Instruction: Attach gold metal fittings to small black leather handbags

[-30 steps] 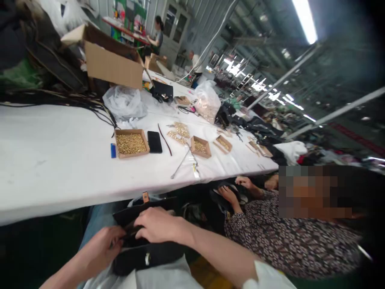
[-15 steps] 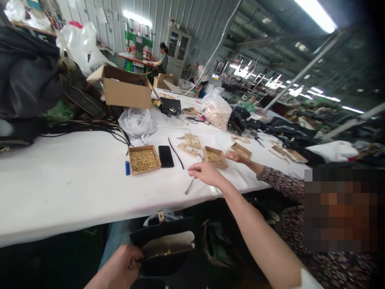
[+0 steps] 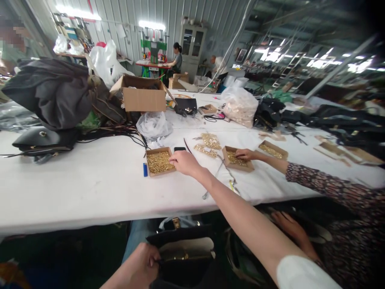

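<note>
My left hand point(image 3: 143, 261) is closed on the edge of a black handbag point(image 3: 183, 277) on my lap. The bag's mouth gapes, showing a pale lining and a gold-coloured zip; a gold clasp point(image 3: 176, 223) shows at its top. My right hand point(image 3: 187, 162) reaches across the table with its fingers bent together at the right edge of a cardboard box point(image 3: 161, 174) of small gold-coloured metal pieces point(image 3: 159, 160). Whether a piece is between those fingertips is hidden. Behind this hand lies a mostly covered black phone point(image 3: 179, 149).
A co-worker's hand point(image 3: 245, 154) is in another box point(image 3: 240, 166) of gold pieces. Bags of gold pieces point(image 3: 210, 141), a blue block point(image 3: 145, 169) and a thin grey tool point(image 3: 206, 196) lie nearby. A black bag point(image 3: 45, 140) sits left; a large carton point(image 3: 144, 100) stands behind.
My right hand has moved left, from beside the thin grey tool to the nearest gold-piece box. The co-worker's hand has shifted to the middle box. My view has turned left.
</note>
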Demonstrator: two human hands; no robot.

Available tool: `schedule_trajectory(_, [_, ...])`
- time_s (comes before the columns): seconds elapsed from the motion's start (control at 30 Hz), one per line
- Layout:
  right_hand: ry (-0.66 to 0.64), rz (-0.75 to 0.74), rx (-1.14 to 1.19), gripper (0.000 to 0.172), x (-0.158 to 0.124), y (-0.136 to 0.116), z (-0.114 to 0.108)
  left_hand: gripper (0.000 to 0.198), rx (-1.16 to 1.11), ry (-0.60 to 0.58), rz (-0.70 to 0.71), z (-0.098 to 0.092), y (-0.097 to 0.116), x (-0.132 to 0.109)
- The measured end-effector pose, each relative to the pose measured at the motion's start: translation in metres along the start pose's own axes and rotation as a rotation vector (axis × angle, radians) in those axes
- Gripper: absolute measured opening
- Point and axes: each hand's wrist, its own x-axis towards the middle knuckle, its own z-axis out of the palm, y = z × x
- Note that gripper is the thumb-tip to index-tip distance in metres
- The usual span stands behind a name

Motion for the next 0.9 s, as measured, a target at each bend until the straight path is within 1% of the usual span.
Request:
schedule_trajectory(0.03, [-0.032,0.004,-0.019,0.016,0.010,-0.009,0.003,0.011,-0.017,-0.033,-0.011,0.000,0.003,-0.001])
schedule_trajectory(0.07, [-0.063,0.012,-0.035,0.017,0.019,-0.017,0.007,0.011,-0.028,-0.065,-0.010,-0.001,0.006,-0.001])
schedule_trajectory(0.13, [-0.112,0.035,-0.063,0.032,0.034,-0.028,0.015,0.010,-0.045,-0.092,0.014,-0.002,0.005,0.000])
schedule_trajectory(0.2, [-0.137,0.056,-0.076,0.043,0.042,-0.034,0.023,0.011,-0.077,-0.104,0.050,-0.003,-0.002,0.001])
schedule_trajectory(0.27, [-0.142,0.070,-0.075,0.039,0.044,-0.035,0.030,0.016,-0.135,-0.130,0.063,-0.003,-0.013,0.002])
schedule_trajectory(0.33, [-0.138,0.081,-0.068,0.028,0.041,-0.033,0.036,0.019,-0.184,-0.147,0.063,-0.004,-0.022,0.002])
schedule_trajectory(0.4, [-0.124,0.086,-0.058,0.017,0.037,-0.031,0.041,0.018,-0.205,-0.156,0.075,-0.005,-0.025,0.000])
schedule_trajectory(0.43, [-0.108,0.088,-0.053,0.015,0.035,-0.031,0.042,0.015,-0.205,-0.162,0.094,-0.006,-0.024,-0.002])
schedule_trajectory(0.47, [-0.086,0.090,-0.050,0.016,0.034,-0.031,0.042,0.010,-0.199,-0.168,0.111,-0.006,-0.021,-0.004])
schedule_trajectory(0.53, [-0.025,0.095,-0.045,0.025,0.032,-0.031,0.042,0.005,-0.165,-0.164,0.124,-0.007,-0.013,-0.010])
schedule_trajectory(0.63, [0.064,0.094,-0.041,0.036,0.025,-0.038,0.041,0.006,-0.066,-0.127,0.150,-0.007,-0.001,-0.018])
schedule_trajectory(0.7, [0.191,0.028,0.065,0.034,0.013,-0.048,0.044,0.006,-0.063,-0.115,0.174,-0.008,0.001,-0.023])
schedule_trajectory(0.77, [0.351,-0.113,0.314,0.026,-0.009,-0.064,0.050,0.004,-0.095,-0.112,0.183,-0.008,-0.001,-0.025])
schedule_trajectory(0.8, [0.403,-0.189,0.465,0.022,-0.026,-0.072,0.055,0.004,-0.109,-0.110,0.185,-0.009,-0.004,-0.026])
schedule_trajectory(0.83, [0.416,-0.248,0.606,0.019,-0.045,-0.081,0.060,0.004,-0.121,-0.112,0.189,-0.009,-0.007,-0.026])
schedule_trajectory(0.87, [0.381,-0.279,0.711,0.017,-0.065,-0.089,0.065,0.004,-0.133,-0.116,0.194,-0.010,-0.010,-0.025])
schedule_trajectory(0.9, [0.319,-0.282,0.785,0.016,-0.087,-0.097,0.070,0.004,-0.142,-0.121,0.199,-0.010,-0.012,-0.024])
